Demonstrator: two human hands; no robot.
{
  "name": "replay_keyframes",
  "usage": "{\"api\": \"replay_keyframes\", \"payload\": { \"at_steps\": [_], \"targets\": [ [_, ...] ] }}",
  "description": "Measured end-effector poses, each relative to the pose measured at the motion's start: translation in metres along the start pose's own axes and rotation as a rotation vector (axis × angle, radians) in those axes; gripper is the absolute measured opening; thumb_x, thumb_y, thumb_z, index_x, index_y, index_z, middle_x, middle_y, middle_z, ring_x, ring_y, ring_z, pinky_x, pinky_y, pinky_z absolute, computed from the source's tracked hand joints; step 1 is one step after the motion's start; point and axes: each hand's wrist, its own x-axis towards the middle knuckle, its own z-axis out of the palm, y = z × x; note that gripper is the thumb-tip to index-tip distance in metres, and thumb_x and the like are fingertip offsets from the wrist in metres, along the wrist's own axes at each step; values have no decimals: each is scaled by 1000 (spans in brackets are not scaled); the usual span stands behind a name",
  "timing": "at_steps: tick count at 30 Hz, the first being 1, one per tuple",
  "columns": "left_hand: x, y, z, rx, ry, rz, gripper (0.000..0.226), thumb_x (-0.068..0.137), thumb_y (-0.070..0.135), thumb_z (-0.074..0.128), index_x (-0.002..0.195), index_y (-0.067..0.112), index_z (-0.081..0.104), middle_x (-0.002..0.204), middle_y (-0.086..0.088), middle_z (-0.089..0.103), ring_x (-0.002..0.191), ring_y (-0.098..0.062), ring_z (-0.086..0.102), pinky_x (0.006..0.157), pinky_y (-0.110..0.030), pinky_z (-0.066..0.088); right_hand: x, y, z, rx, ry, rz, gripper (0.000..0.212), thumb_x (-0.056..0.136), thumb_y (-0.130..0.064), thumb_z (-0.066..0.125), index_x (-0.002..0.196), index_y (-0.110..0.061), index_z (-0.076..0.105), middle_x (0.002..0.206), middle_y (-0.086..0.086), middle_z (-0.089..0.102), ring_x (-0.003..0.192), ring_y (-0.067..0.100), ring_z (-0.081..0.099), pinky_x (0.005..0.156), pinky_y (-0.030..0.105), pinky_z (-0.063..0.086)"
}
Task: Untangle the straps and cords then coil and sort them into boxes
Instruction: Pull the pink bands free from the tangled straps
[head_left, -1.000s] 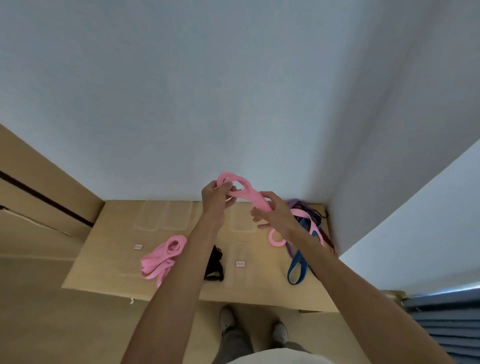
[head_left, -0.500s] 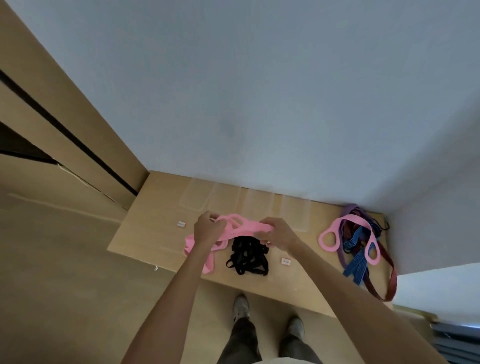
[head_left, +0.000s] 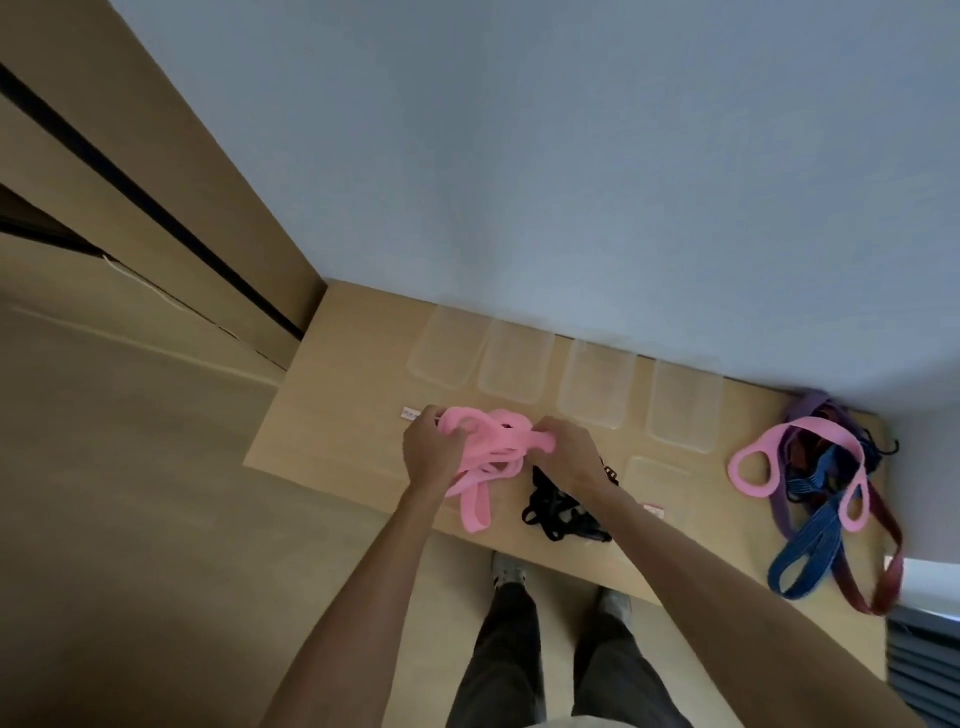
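Right now both hands are busy with the pink strap bundle (head_left: 485, 457), which sits low over the left part of the worktop (head_left: 332, 415), just in front of the row of clear plastic boxes (head_left: 511, 364). The left hand (head_left: 431, 454) has its fingers curled into the loops at the bundle's left side, and the right hand (head_left: 566, 454) pinches the flat pink end at its right; one long loop hangs down from the bundle to the worktop's near edge. By my reading this is the coiling step for the pink straps, though it could equally be the laying of one strap onto others, since the loops blur into each other. A heap of black cord (head_left: 558, 506) lies just beside the right wrist, unsorted. Well apart at the far right, another pink strap (head_left: 748, 465) with two loop handles lies across a tangle of blue, purple and dark red straps (head_left: 810, 551). The boxes appear to hold nothing. Next, the loose loop needs gathering into the bundle so that it stays compact, and the whole must then go into one box without springing open.
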Motion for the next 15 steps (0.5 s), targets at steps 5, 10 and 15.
{"api": "replay_keyframes", "payload": {
  "at_steps": [5,10,15],
  "targets": [
    [11,-26,14,-14,-17,-40,35,75,-3,58,102,18,64,94,5,66,88,-20,65,69,-26,47,12,6,30,-149,-34,-14,12,91,-20,59,97,-25,67,93,-1,65,72,15,58,57,21,38],
    [19,-40,13,161,-31,-27,31,85,11,62,115,16,63,107,-2,66,95,-23,64,78,-35,52,12,3,36,-305,20,-15,30,92,-27,59,120,-15,63,112,8,61,93,26,57,78,36,49],
    [18,-28,7,321,-25,49,39,90,17,58,130,14,58,127,-6,58,115,-25,55,85,-34,45,7,6,28,-266,65,-27,37,89,-28,66,123,-14,64,125,9,57,112,33,55,95,40,43]
  ]
}}
